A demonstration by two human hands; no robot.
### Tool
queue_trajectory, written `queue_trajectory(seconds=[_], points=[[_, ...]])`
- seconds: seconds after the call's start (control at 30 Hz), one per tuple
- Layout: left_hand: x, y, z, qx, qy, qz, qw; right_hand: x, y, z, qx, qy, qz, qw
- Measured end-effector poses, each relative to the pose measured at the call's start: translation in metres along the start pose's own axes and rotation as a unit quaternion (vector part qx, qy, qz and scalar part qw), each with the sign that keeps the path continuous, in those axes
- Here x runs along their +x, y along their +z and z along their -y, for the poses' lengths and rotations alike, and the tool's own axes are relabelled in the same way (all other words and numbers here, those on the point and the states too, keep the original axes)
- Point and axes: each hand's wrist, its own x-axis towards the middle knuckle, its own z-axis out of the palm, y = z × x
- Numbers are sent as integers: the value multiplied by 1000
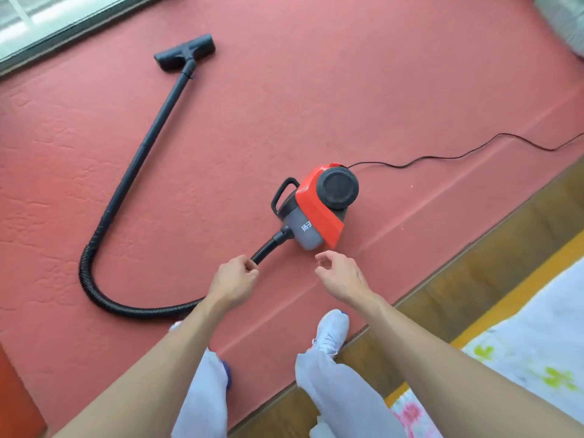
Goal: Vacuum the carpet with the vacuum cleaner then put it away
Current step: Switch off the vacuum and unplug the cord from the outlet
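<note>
A red and grey canister vacuum cleaner [316, 210] lies on the pink carpet [316, 90]. Its black ribbed hose [91, 279] loops left and joins a black wand [148, 134] that ends in the floor head [185, 52] near the window. My left hand [235, 279] has its fingers curled right over the hose just short of the canister; whether it grips the hose is unclear. My right hand [341, 273] hovers just below the canister with fingers spread and loosely bent, holding nothing.
The power cord [442, 156] trails from the canister to the right edge. A window frame [47, 33] borders the carpet at top left. Wooden floor [474, 273] and a patterned white cloth [521, 343] lie at right. My feet [331, 330] stand at the carpet's edge.
</note>
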Motion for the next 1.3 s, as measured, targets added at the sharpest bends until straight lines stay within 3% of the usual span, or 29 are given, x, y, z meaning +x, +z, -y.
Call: queue_trajectory(seconds=[0.27, 0.47, 0.7, 0.9, 1.03, 1.3], points=[[42, 20, -99, -65, 25, -8, 998, 60, -51, 35, -51, -66, 17, 996], [163, 9, -115, -76, -19, -34, 996, 168, -57, 61, -87, -112, 21, 990], [278, 46, -116, -105, -77, -78, 988, 283, -52, 32, -137, -146, 29, 979], [338, 84, -105, -69, -104, -66, 990, 345, -39, 14, -264, -286, 33, 921], [374, 92, -104, -42, -95, -92, 990, 376, -23, 9, -351, -329, 1, 877], [425, 112, -86, -23, -109, -77, 991, 388, -15, -2, -351, -412, -114, 833]])
